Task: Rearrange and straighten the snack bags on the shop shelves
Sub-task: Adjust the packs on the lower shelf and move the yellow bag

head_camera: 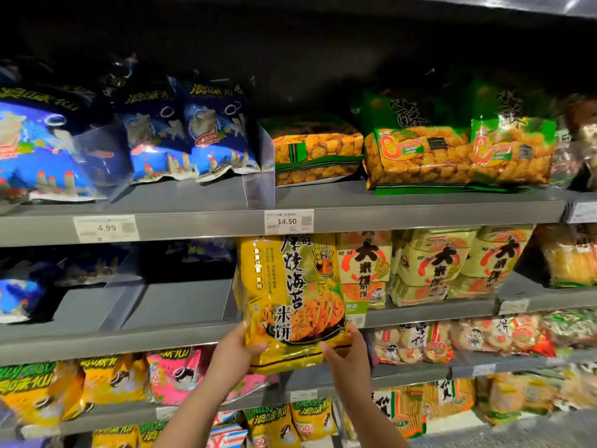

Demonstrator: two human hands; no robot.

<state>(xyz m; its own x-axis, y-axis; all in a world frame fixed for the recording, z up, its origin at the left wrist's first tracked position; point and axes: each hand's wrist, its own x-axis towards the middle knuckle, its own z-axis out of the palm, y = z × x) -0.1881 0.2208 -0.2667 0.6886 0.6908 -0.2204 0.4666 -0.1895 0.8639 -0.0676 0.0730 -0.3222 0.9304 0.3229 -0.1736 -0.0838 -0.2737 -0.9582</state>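
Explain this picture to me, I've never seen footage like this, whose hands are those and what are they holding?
No machine here. One camera, worn on a person's head, looks forward and down, so those are that person's own arms. The left hand and right hand grip the lower edge of a big yellow bag of rice crackers, held upright before the middle shelf. The upper shelf holds blue snack bags and green-and-orange bags; cream packs sit right of the held bag.

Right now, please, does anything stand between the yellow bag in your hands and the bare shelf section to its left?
Yes: a clear divider stands upright at the left edge of the yellow bag, before the bare section. Left hand and right hand grip its bottom.
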